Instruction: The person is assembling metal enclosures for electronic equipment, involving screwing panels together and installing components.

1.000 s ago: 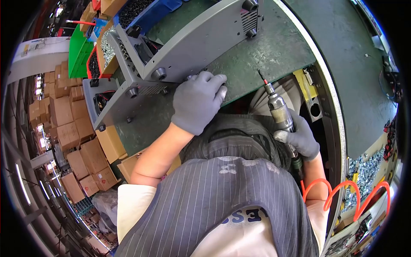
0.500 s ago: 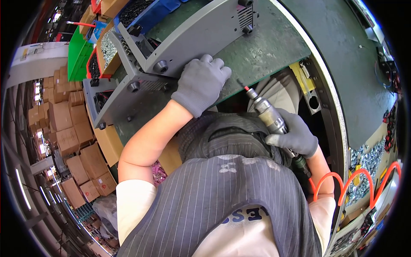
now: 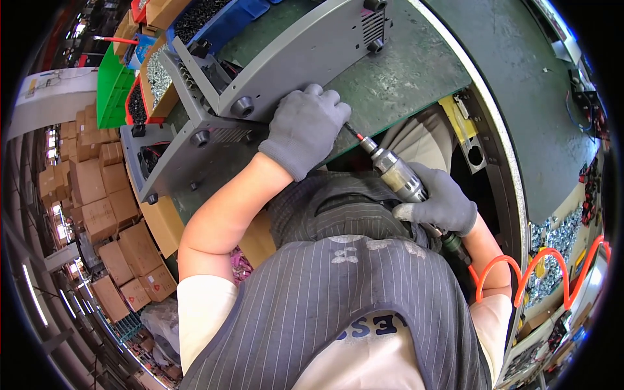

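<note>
My right hand (image 3: 445, 198), in a grey work glove, is wrapped around a metal air screwdriver (image 3: 398, 177) with an orange coiled hose (image 3: 500, 261). The driver points up and left, and its dark bit reaches the fingertip side of my left hand (image 3: 305, 127). That hand, also gloved, is curled with its back toward me; whatever its fingers hold is hidden. It rests against the lower edge of a grey metal casing (image 3: 312, 62) with round black feet and vent slots, standing tilted on the bench. A second similar casing (image 3: 185, 156) stands partly behind it, to the left.
The green bench top (image 3: 406, 78) ends at an edge close to my lap. Beyond the casings are a blue bin (image 3: 224, 29) of dark screws, a box of silvery screws (image 3: 158, 75) and a green bin (image 3: 116, 88). Stacked cartons (image 3: 97, 188) stand at far left.
My right hand has brought the screwdriver up and left, so its bit now meets the left hand's fingers. The left hand has stayed almost still at the casing.
</note>
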### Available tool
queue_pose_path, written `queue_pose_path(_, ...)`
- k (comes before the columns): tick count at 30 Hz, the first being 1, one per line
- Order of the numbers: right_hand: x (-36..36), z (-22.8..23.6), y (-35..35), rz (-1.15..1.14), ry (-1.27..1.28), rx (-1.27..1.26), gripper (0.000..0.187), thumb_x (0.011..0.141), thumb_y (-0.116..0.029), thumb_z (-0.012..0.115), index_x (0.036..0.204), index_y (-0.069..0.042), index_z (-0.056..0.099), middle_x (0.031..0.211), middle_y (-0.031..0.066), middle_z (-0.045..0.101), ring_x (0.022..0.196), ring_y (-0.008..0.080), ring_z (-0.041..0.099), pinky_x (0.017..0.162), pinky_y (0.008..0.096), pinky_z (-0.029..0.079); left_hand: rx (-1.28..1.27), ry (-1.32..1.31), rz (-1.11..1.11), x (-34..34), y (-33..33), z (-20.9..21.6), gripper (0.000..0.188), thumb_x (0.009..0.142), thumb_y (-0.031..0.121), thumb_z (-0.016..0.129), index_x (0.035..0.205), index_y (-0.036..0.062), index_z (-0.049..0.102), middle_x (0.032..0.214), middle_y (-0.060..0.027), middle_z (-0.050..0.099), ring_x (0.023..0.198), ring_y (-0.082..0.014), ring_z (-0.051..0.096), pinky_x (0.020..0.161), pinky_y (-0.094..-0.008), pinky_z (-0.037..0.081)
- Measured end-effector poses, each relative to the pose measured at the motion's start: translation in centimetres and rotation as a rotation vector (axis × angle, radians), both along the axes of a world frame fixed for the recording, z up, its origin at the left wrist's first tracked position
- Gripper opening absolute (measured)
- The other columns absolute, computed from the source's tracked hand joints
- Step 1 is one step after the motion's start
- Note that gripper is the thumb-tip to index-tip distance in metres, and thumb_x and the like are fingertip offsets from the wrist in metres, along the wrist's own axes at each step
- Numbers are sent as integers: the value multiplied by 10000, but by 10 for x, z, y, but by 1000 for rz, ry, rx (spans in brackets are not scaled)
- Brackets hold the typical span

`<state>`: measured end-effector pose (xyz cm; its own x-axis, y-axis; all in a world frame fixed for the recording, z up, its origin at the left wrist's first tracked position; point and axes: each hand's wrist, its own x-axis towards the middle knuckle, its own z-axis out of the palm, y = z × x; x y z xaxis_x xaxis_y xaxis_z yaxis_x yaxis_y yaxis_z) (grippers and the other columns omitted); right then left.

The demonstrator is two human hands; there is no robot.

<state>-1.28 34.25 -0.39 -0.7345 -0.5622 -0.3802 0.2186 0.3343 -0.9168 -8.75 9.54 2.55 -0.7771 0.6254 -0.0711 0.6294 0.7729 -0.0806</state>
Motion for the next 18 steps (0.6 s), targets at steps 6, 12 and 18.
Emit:
queue_pose_path(6,2,-2,0,-19,47,-12,673,632,-330,781,1167,-4,536,831,120,615,760,214,596,732,336,465,25,19,12,-1,0,-3,88,713,146,642,795,141,613,799,-27,571,801,-221,563,651,-344,493)
queue_pose_path(12,-2,12,-4,21,52,108,681,625,-340,786,1167,-12,537,838,136,627,794,236,617,737,342,467,21,21,-2,-2,0,-2,81,714,141,634,791,140,609,794,-29,567,798,-224,561,650,-349,489)
queue_pose_path(18,-15,2,7,70,-174,-93,555,701,-310,757,1110,9,561,811,65,601,752,140,558,718,290,445,-23,25,-112,-6,-1,4,76,726,128,596,802,136,604,813,-25,565,804,-221,555,664,-345,473)
